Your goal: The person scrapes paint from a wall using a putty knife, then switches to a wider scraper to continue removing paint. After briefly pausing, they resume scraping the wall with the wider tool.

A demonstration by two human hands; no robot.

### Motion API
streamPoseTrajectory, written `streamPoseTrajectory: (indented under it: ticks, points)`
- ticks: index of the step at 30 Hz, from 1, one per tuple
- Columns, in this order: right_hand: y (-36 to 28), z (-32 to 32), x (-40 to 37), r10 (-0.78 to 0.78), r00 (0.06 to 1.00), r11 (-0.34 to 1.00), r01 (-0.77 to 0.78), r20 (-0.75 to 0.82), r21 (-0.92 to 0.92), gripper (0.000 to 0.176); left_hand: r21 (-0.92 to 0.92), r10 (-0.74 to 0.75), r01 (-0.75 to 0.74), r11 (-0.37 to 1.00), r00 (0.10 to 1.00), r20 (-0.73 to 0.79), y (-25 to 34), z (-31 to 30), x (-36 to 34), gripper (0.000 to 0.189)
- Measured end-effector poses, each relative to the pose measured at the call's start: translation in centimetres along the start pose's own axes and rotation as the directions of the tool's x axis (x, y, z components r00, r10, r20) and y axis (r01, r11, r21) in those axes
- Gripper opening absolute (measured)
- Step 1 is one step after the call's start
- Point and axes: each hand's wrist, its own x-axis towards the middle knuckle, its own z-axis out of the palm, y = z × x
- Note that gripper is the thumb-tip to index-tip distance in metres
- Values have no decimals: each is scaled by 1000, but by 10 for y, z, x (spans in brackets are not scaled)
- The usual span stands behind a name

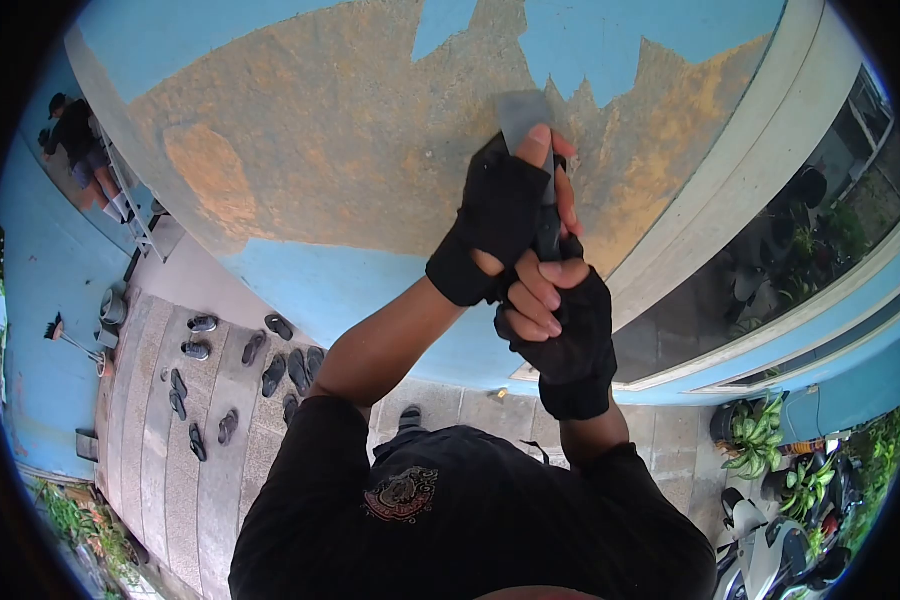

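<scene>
Both hands, in black fingerless gloves, are on a scraper (pixel 525 113) with a wide flat metal blade and a dark handle. My left hand (pixel 510 200) is the higher one, closed around the lower blade and upper handle, its thumb laid along the metal. Below it, my right hand (pixel 560 310) wraps the handle. The blade is up against the wall (pixel 350 150), where grey-brown plaster lies bare. Jagged edges of blue paint (pixel 590 50) border this patch just above the blade, and more blue paint (pixel 310 290) runs beneath it.
A window (pixel 730 270) with a pale frame is at the right. Several sandals and shoes (pixel 273 375) lie on the tiled floor at left. Another person (pixel 80 145) stands on a ladder (pixel 130 200) farther left. Potted plants (pixel 755 435) and a motorbike (pixel 770 550) are at lower right.
</scene>
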Motion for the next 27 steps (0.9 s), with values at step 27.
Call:
streamPoseTrajectory:
  ticks: [27]
  points:
    - [-4, 14, 5, 24, 998, 998, -27, -65, -52, 19, 29, 42, -42, 999, 999, -20, 4, 2, 7, 44]
